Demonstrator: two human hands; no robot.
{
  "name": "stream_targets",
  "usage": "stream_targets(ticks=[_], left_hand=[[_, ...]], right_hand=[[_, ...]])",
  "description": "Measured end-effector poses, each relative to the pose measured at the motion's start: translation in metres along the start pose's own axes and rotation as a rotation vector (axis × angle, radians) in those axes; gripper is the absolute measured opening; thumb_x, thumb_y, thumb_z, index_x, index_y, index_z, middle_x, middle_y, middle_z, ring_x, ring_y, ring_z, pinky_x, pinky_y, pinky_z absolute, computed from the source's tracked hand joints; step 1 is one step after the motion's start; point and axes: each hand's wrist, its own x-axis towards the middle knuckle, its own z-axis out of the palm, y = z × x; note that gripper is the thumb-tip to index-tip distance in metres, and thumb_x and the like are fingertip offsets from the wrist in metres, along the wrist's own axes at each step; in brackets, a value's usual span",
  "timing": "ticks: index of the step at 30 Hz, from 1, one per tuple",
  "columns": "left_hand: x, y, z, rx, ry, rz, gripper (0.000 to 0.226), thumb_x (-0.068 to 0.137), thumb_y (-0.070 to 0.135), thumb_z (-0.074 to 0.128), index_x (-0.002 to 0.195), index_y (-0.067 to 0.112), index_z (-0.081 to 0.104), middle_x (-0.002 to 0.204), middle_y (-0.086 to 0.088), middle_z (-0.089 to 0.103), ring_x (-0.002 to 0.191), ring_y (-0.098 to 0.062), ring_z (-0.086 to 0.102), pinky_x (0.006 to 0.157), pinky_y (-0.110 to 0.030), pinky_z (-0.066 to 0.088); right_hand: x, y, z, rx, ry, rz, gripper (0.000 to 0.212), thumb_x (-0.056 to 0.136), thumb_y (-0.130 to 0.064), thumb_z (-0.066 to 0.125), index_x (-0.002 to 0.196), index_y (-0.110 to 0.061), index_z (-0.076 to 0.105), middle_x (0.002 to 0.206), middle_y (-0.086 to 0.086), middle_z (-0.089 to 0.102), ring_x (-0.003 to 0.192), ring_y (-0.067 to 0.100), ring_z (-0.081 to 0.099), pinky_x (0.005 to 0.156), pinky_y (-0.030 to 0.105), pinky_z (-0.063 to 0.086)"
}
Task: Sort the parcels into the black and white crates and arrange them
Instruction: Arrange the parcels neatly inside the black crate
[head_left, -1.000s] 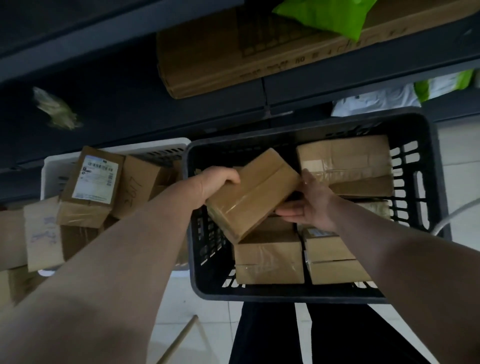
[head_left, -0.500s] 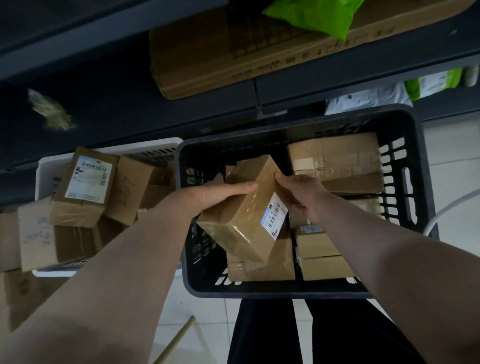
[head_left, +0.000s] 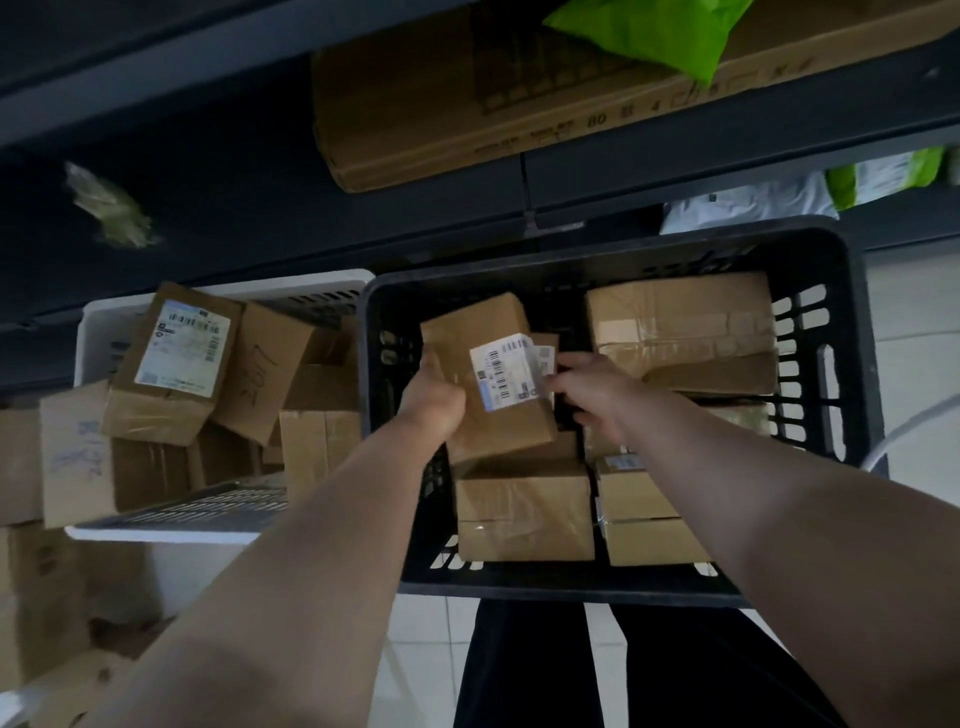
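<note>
Black slatted plastic crate (head_left: 545, 590): brown cardboard boxes (head_left: 524, 514) fill front and right; a held labelled box (head_left: 483, 415) blocks back-left; narrow centre gap.

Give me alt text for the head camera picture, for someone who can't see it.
A left hand and right hand hold a cardboard parcel with a white barcode label over a black crate holding several parcels. A white crate heaped with boxes stands to its left, below dark shelves.

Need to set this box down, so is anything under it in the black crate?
Yes: a taped parcel lies in the black crate right below the near end of the held parcel. The far-left corner behind it looks dark, but its floor is mostly hidden.
</note>
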Motion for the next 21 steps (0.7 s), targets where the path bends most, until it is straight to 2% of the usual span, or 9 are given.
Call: stream_targets(ticks=[2, 4, 6, 8, 10, 12, 14, 17, 21], left_hand=[[0.005, -0.004, 0.007, 0.048, 0.005, 0.020, 0.076, 0.096, 0.020, 0.052, 0.156, 0.038, 0.008, 0.130, -0.007, 0.059, 0.111, -0.028, 0.061, 0.099, -0.046, 0.050], [0.005, -0.005, 0.014, 0.065, 0.012, 0.087, 0.089, 0.091, 0.022, 0.063, 0.154, 0.043, 0.005, 0.140, -0.004, 0.052, 0.122, -0.027, 0.057, 0.103, -0.049, 0.048], [0.006, -0.005, 0.014, 0.017, 0.077, 0.167, 0.096, 0.086, 0.018, 0.071, 0.155, 0.042, 0.008, 0.153, -0.001, 0.038, 0.135, -0.024, 0.045, 0.111, -0.046, 0.042], [0.009, -0.005, 0.007, -0.022, 0.136, 0.219, 0.098, 0.086, 0.006, 0.069, 0.157, 0.035, 0.008, 0.159, 0.002, 0.026, 0.141, -0.020, 0.036, 0.112, -0.038, 0.036], [0.011, -0.006, 0.000, 0.096, 0.182, 0.274, 0.094, 0.087, 0.002, 0.067, 0.158, 0.028, 0.012, 0.162, 0.001, 0.018, 0.145, -0.021, 0.030, 0.113, -0.036, 0.035], [0.010, -0.007, -0.002, 0.342, 0.195, 0.292, 0.089, 0.088, 0.006, 0.067, 0.158, 0.021, 0.015, 0.164, -0.001, 0.009, 0.147, -0.025, 0.024, 0.115, -0.040, 0.033], [0.006, -0.006, -0.002, 0.464, 0.245, 0.275, 0.076, 0.089, 0.009, 0.067, 0.153, 0.013, 0.027, 0.159, -0.005, 0.016, 0.142, -0.027, 0.027, 0.113, -0.039, 0.035], [0.005, -0.005, -0.002, 0.442, 0.339, 0.222, 0.052, 0.089, 0.012, 0.068, 0.137, 0.012, 0.050, 0.145, -0.007, 0.034, 0.127, -0.024, 0.038, 0.101, -0.031, 0.042], [0.011, -0.006, -0.006, 0.344, 0.316, 0.285, 0.051, 0.087, 0.006, 0.069, 0.135, 0.015, 0.053, 0.139, -0.006, 0.043, 0.125, -0.023, 0.048, 0.099, -0.035, 0.051]], right_hand=[[0.006, 0.004, 0.006, -0.049, -0.017, 0.014, 0.059, 0.094, -0.011, 0.061, 0.147, -0.023, 0.040, 0.139, 0.007, 0.052, 0.121, 0.025, 0.051, 0.090, 0.035, 0.043], [0.013, 0.009, 0.014, -0.076, -0.009, 0.003, 0.062, 0.093, -0.011, 0.062, 0.148, -0.029, 0.038, 0.135, 0.005, 0.056, 0.115, 0.024, 0.056, 0.084, 0.036, 0.047], [0.020, 0.012, 0.023, -0.094, 0.026, -0.008, 0.066, 0.090, -0.010, 0.064, 0.147, -0.031, 0.038, 0.129, 0.003, 0.060, 0.114, 0.024, 0.058, 0.091, 0.039, 0.052], [0.023, 0.012, 0.033, -0.096, 0.033, -0.003, 0.064, 0.089, -0.009, 0.065, 0.144, -0.030, 0.040, 0.119, 0.001, 0.064, 0.110, 0.021, 0.061, 0.095, 0.039, 0.052], [0.026, 0.011, 0.042, -0.083, 0.030, -0.006, 0.062, 0.090, -0.008, 0.064, 0.144, -0.030, 0.040, 0.119, 0.000, 0.065, 0.108, 0.019, 0.061, 0.090, 0.034, 0.052], [0.023, 0.008, 0.050, -0.082, 0.060, -0.026, 0.062, 0.092, -0.009, 0.061, 0.145, -0.031, 0.038, 0.125, 0.001, 0.064, 0.112, 0.019, 0.060, 0.088, 0.032, 0.051], [0.022, 0.004, 0.057, -0.093, 0.059, -0.079, 0.061, 0.094, -0.010, 0.059, 0.146, -0.034, 0.037, 0.134, 0.000, 0.059, 0.120, 0.019, 0.057, 0.091, 0.032, 0.047], [0.021, -0.005, 0.063, -0.121, 0.033, -0.131, 0.058, 0.096, -0.011, 0.056, 0.147, -0.033, 0.038, 0.143, 0.001, 0.052, 0.128, 0.022, 0.051, 0.101, 0.036, 0.045], [0.025, -0.012, 0.053, -0.173, 0.019, -0.105, 0.054, 0.099, -0.008, 0.048, 0.146, -0.033, 0.041, 0.145, 0.003, 0.049, 0.132, 0.026, 0.047, 0.106, 0.039, 0.044]])
